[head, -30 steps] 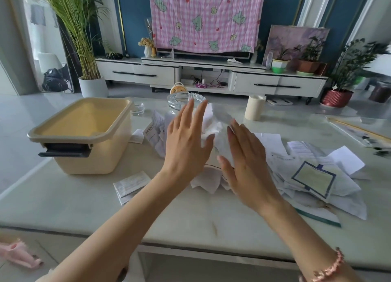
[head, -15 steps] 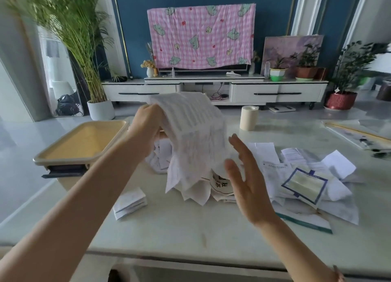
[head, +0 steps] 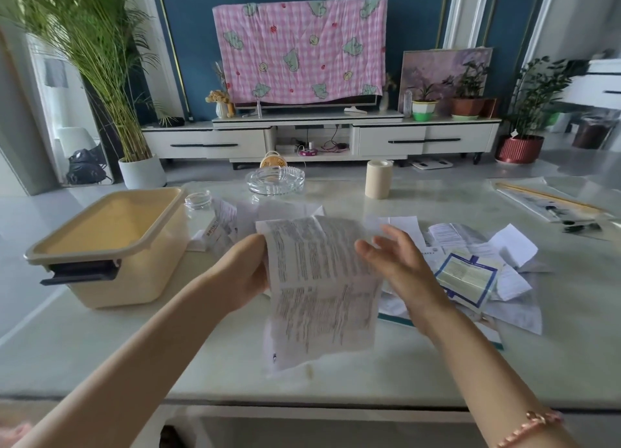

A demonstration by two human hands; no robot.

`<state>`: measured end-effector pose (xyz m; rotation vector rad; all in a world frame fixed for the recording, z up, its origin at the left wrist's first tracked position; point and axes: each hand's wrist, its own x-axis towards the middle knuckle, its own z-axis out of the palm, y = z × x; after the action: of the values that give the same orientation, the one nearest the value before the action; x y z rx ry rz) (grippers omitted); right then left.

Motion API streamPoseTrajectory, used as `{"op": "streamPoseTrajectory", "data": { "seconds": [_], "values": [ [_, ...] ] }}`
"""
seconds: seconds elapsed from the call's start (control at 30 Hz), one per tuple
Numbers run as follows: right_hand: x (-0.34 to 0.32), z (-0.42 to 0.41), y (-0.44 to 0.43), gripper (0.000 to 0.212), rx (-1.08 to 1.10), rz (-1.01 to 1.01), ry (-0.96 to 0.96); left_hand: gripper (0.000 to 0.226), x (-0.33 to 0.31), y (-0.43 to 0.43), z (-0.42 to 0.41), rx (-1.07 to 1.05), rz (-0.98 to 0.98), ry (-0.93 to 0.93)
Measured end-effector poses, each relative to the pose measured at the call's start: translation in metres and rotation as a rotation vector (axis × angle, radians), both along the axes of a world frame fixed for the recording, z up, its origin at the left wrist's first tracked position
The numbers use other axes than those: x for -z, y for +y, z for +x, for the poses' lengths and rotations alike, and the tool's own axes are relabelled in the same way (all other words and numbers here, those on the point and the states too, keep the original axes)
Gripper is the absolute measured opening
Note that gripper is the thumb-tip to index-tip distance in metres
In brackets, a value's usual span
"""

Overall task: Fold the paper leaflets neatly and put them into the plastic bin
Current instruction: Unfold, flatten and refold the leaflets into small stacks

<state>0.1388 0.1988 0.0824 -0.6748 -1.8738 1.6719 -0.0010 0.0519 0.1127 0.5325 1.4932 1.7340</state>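
Observed from the head view.

1. The white printed paper leaflet [head: 322,289] is held in the air above the middle of the pale marble table [head: 100,346], unfolded. Its long axis runs from the far side toward the near edge. The top end points away from me and the bottom end hangs close over the near edge. The printed face is toward the camera, with a crease across its middle.

2. The left hand [head: 250,273] grips the leaflet's left edge in its upper half, fingers curled behind the sheet and thumb on the front.

3. The right hand [head: 400,266] is spread, fingers straight and apart, at the leaflet's right edge. The fingertips overlap the paper, but I cannot tell whether they touch it. A pink bead bracelet [head: 527,427] sits on that wrist.

4. The cream rectangular plastic bin [head: 111,246] with a dark side latch stands at the left edge of the table, lid off, well apart from the held leaflet. I see no paper in the part of its interior that shows.

5. A loose pile of leaflets [head: 470,273] lies on the right half, behind the right hand. More white papers [head: 218,229] lie between the bin and the held sheet.

6. Along the far edge stand a small clear glass jar [head: 198,202], a clear glass ashtray [head: 275,180] and a cream cylinder roll [head: 378,178], upright.
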Motion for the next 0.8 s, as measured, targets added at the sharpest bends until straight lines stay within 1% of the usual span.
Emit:
{"op": "streamPoseTrajectory", "data": {
  "seconds": [0.03, 0.07, 0.13, 0.17, 0.27, 0.3, 0.33, 0.4, 0.43, 0.47, 0.5, 0.57, 0.63, 0.73, 0.8],
  "values": [
    [0.001, 0.0, 0.002, 0.069, -0.054, -0.082, -0.012, 0.027, -0.002, -0.001, 0.004, 0.039, -0.016, 0.014],
    [0.003, 0.0, 0.005, 0.066, -0.108, -0.159, 0.001, 0.03, -0.002, -0.002, 0.006, 0.064, -0.015, 0.016],
    [0.004, 0.0, 0.009, 0.049, -0.164, -0.235, 0.067, 0.046, 0.001, -0.005, 0.006, 0.105, -0.013, 0.003],
    [0.005, 0.0, 0.01, 0.044, -0.16, -0.246, 0.089, 0.053, 0.002, -0.006, 0.006, 0.111, -0.01, -0.015],
    [0.007, 0.0, 0.013, 0.042, -0.118, -0.216, 0.115, 0.076, 0.003, -0.011, 0.004, 0.123, 0.023, -0.105],
    [0.007, 0.001, 0.014, 0.039, -0.115, -0.194, 0.117, 0.076, 0.006, -0.011, 0.003, 0.121, 0.024, -0.074],
    [0.006, 0.002, 0.014, 0.037, -0.12, -0.181, 0.116, 0.068, 0.01, -0.01, 0.002, 0.083, 0.02, -0.008],
    [0.005, 0.002, 0.012, 0.039, -0.153, -0.171, 0.106, 0.038, 0.016, -0.006, 0.006, -0.059, 0.011, 0.141],
    [0.006, 0.003, 0.011, 0.041, -0.18, -0.195, 0.103, 0.026, 0.018, -0.004, 0.007, -0.143, 0.022, 0.164],
    [0.006, 0.003, 0.01, 0.043, -0.215, -0.241, 0.1, 0.018, 0.018, -0.002, 0.011, -0.201, 0.036, 0.168],
    [0.006, 0.004, 0.009, 0.043, -0.259, -0.293, 0.088, 0.016, 0.021, -0.001, 0.011, -0.235, 0.05, 0.164],
    [0.006, 0.007, 0.006, 0.042, -0.345, -0.349, 0.046, 0.017, 0.022, 0.0, 0.011, -0.252, 0.061, 0.149],
    [0.007, 0.008, 0.005, 0.04, -0.352, -0.354, 0.04, 0.022, 0.023, -0.002, 0.009, -0.231, 0.042, 0.113],
    [0.01, 0.007, 0.009, 0.035, -0.206, -0.328, 0.114, 0.038, 0.029, -0.01, 0.009, 0.0, -0.016, -0.007],
    [0.012, 0.007, 0.011, 0.021, -0.121, -0.269, 0.139, 0.038, 0.039, -0.013, 0.015, 0.128, -0.057, -0.007]
  ]
}}
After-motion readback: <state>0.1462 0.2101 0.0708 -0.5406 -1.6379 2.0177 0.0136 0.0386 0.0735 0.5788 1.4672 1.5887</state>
